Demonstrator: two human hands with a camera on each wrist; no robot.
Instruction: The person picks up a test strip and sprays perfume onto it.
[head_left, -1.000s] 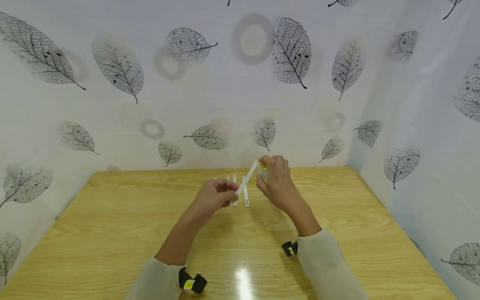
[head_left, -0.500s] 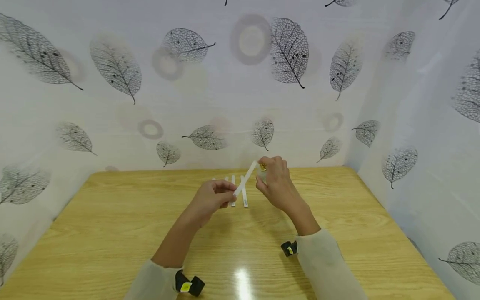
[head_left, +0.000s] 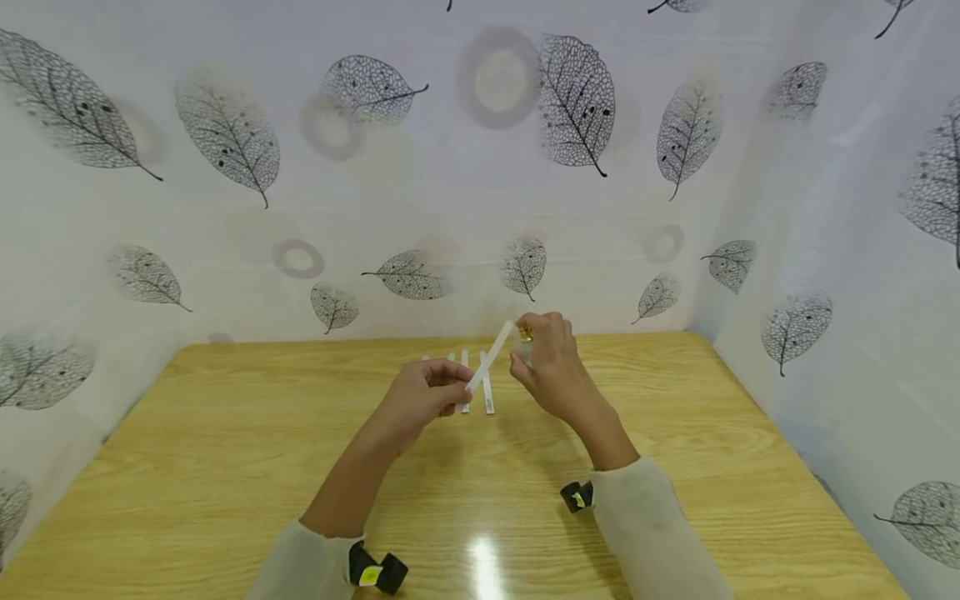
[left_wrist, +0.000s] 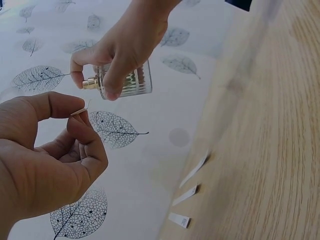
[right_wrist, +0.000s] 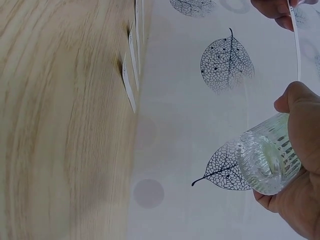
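Observation:
My left hand [head_left: 422, 402] pinches the lower end of a white paper test strip [head_left: 491, 356] between thumb and forefinger. The strip slants up to the right over the table. My right hand [head_left: 552, 367] grips a ribbed clear glass perfume bottle [left_wrist: 135, 82]. One finger is bent over its gold spray nozzle [left_wrist: 90, 83], which points toward the strip. In the right wrist view the thick glass base of the bottle [right_wrist: 265, 165] shows below my fingers. In the head view my right hand covers most of the bottle.
Several more white strips lie side by side on the wooden table [head_left: 645, 417] behind my hands, one of them a labelled strip [head_left: 487, 392]. A leaf-printed white curtain [head_left: 435, 200] stands along the table's back edge and right side.
Both hands keep almost the same pose, strip and bottle held facing each other. The whole head view has shifted slightly.

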